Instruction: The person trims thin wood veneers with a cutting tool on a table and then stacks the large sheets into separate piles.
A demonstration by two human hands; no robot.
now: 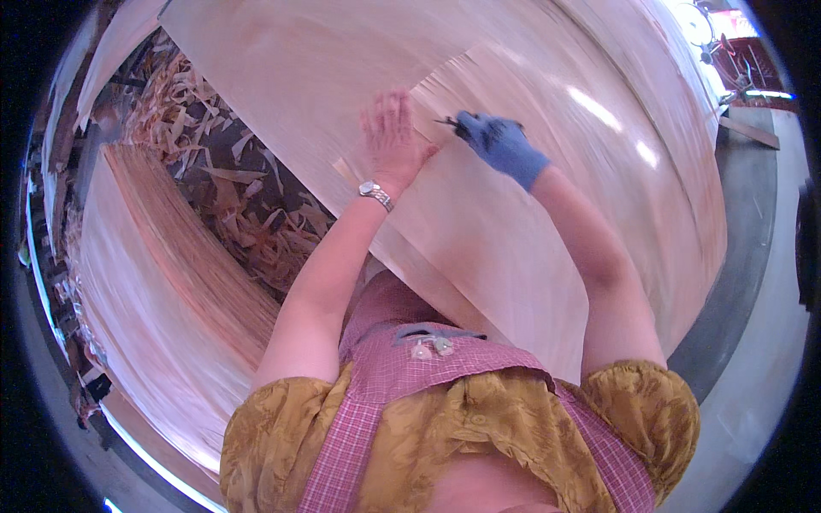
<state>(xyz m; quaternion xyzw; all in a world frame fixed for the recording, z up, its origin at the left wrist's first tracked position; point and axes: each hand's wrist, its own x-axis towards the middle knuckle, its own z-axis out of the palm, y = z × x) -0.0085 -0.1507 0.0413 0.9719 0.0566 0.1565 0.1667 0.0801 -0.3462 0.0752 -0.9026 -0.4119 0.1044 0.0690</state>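
My bare left hand [392, 144], with a watch [375, 193] on its wrist, lies with fingers outstretched on a large pale wood veneer sheet [487, 248]. To its right, my right hand [505, 150] wears a blue glove and is closed around a small dark tool [451, 122]. A thin pointed tip sticks out toward my left hand; the grip hides what kind of tool it is. Between and beyond both hands runs the straight edge of an overlapping veneer piece [462, 77].
Curled wood shavings [184, 111] fill a dark gap on the left. Beside it stands a thick stack of veneer sheets [184, 235] with layered edges. A grey floor [753, 248] lies along the right, with a wooden board [750, 132] at upper right.
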